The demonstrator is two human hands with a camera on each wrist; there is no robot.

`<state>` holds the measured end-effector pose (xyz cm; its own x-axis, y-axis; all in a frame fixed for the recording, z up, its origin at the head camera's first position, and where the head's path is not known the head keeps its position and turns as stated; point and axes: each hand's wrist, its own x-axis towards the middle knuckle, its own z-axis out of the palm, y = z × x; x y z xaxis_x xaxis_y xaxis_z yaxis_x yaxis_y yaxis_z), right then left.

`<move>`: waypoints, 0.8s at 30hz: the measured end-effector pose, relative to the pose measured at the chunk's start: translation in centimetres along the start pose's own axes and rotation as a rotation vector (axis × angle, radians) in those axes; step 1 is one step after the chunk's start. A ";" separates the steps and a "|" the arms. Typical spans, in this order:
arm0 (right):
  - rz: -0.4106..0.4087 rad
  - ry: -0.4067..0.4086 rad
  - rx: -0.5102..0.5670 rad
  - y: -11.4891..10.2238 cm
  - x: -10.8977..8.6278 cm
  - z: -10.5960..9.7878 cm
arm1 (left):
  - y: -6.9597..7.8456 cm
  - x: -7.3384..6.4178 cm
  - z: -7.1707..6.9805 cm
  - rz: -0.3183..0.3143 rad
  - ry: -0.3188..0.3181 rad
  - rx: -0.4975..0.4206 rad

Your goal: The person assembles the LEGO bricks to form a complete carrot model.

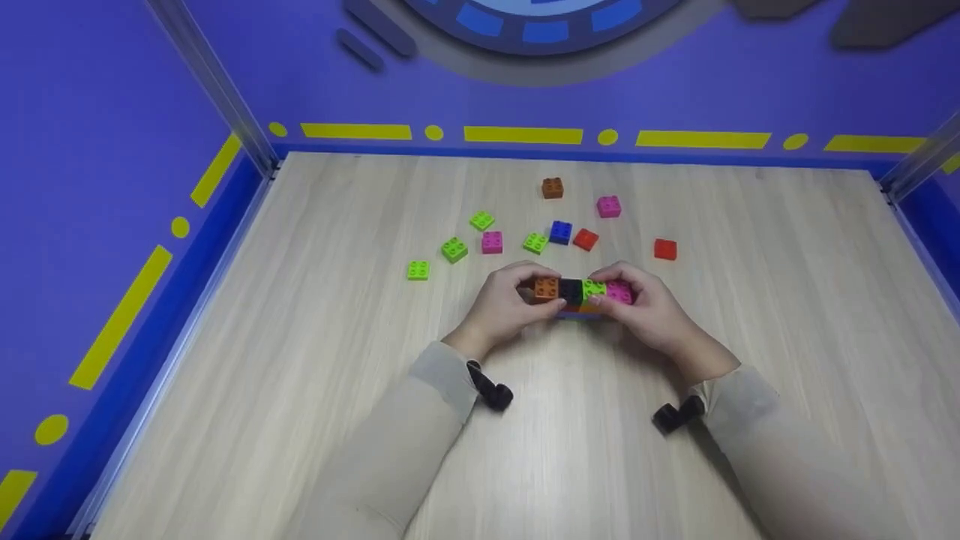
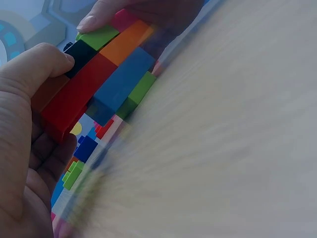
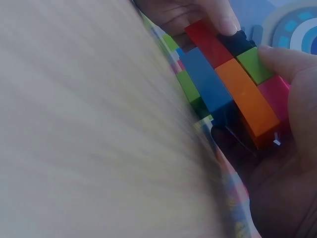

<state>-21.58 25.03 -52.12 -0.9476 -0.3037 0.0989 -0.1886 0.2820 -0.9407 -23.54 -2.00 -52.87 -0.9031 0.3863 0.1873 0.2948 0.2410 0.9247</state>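
Both hands hold one stack of joined toy bricks (image 3: 246,94) near the middle of the table. Its top row runs brown, black, lime green and pink. Below come a red brick (image 2: 84,89) and an orange brick (image 3: 247,99) side by side, then a blue brick (image 2: 121,89), with a green brick (image 2: 137,95) lowest. My left hand (image 1: 506,304) grips the brown end, thumb by the black brick. The right hand (image 1: 649,307) grips the pink end, its thumb at the lime green brick. Some fingers are hidden behind the stack.
Loose bricks lie beyond the hands: several lime green ones (image 1: 454,250), two pink (image 1: 492,242), a blue (image 1: 560,232), two red (image 1: 665,249) and a brown one (image 1: 553,187). Blue-purple panels (image 1: 525,105) wall the table (image 1: 300,300) at the back and sides.
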 end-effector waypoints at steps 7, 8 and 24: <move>0.009 -0.013 0.017 -0.1 0.0 0.0 | -0.1 0.0 0.1 0.006 0.006 0.013; 0.007 -0.012 0.017 -0.1 0.0 0.1 | -0.1 0.0 0.1 0.005 0.006 0.015; 0.020 0.019 0.011 -0.4 -0.3 0.5 | 0.1 0.0 0.0 -0.009 0.004 0.023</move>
<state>-21.10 24.52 -51.90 -0.9560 -0.2806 0.0857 -0.1664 0.2783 -0.9460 -23.53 -1.99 -52.73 -0.9070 0.3803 0.1808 0.2939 0.2643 0.9186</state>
